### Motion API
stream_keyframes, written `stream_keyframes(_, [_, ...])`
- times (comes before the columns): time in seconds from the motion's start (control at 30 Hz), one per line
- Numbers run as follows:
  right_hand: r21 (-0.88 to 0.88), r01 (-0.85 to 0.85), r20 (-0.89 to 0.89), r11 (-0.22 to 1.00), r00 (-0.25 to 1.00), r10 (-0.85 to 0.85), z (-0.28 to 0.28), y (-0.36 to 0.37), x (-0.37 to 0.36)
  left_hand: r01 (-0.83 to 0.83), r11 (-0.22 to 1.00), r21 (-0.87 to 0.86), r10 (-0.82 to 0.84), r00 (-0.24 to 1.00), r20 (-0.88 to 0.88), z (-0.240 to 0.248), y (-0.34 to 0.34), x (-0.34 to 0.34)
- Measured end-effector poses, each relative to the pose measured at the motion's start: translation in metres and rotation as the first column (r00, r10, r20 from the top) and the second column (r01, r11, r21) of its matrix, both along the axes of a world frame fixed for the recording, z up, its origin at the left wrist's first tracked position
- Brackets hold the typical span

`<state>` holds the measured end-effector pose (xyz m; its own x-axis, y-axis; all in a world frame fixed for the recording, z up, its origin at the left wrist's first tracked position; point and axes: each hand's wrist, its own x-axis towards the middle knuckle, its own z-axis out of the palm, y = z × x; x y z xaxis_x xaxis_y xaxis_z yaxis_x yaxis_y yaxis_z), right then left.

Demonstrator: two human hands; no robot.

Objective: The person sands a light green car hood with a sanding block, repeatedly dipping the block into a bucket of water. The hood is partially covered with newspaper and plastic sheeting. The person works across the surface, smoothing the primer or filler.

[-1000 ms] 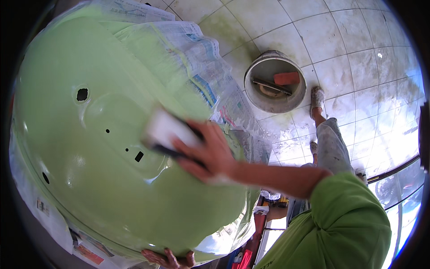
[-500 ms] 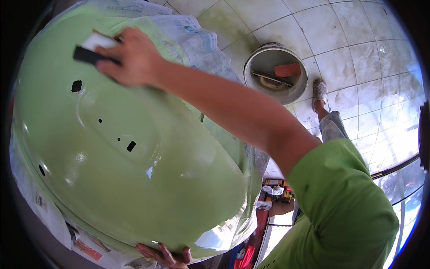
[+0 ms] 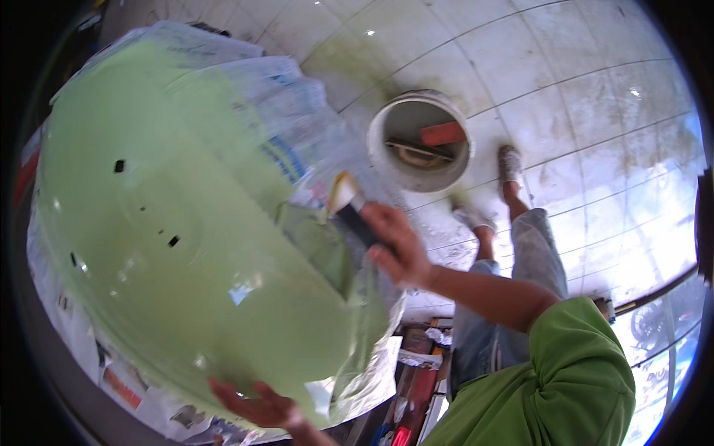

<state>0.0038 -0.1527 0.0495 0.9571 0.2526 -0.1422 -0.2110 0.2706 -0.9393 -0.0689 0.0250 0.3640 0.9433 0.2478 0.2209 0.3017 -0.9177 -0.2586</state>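
Note:
A large, glossy light-green car body panel with several dark holes fills the left side. My right hand is closed around a black sanding block, which has a white sheet and a yellowish edge at its far end. Block and hand are over the panel's right edge, on the side toward the bucket. My left hand, slightly blurred, is at the panel's near edge with its fingers spread and nothing visible in it. Whether its fingertips press on the surface cannot be made out.
Printed masking sheets surround the panel. A round bucket stands on the tiled floor, holding a reddish block and a dark-edged flat tool. My legs are at the right; assorted items lie beside the panel's near right.
My right hand has brought the sanding block from the panel's far left surface back to its right edge. My left hand has shifted slightly left and up. The whole view has shifted.

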Motion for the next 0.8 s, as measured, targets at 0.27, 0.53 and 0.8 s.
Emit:
stream_keyframes(0.27, [-0.556, 0.016, -0.538, 0.831, 0.756, -0.374, -0.205, -0.405, -0.016, -0.275, -0.602, -0.749, 0.195, 0.86, -0.472, -0.591, -0.168, 0.061])
stream_keyframes(0.53, [-0.725, 0.178, -0.573, 0.665, 0.379, -0.727, -0.221, -0.636, -0.193, -0.295, -0.799, -0.525, 0.394, 0.403, -0.826, -0.767, -0.126, 0.147])
stream_keyframes(0.8, [-0.281, 0.215, -0.932, 0.935, 0.171, -0.319, -0.249, -0.487, -0.156, 0.265, -0.891, 0.368, 0.381, 0.876, 0.294, -0.354, -0.064, 0.172])
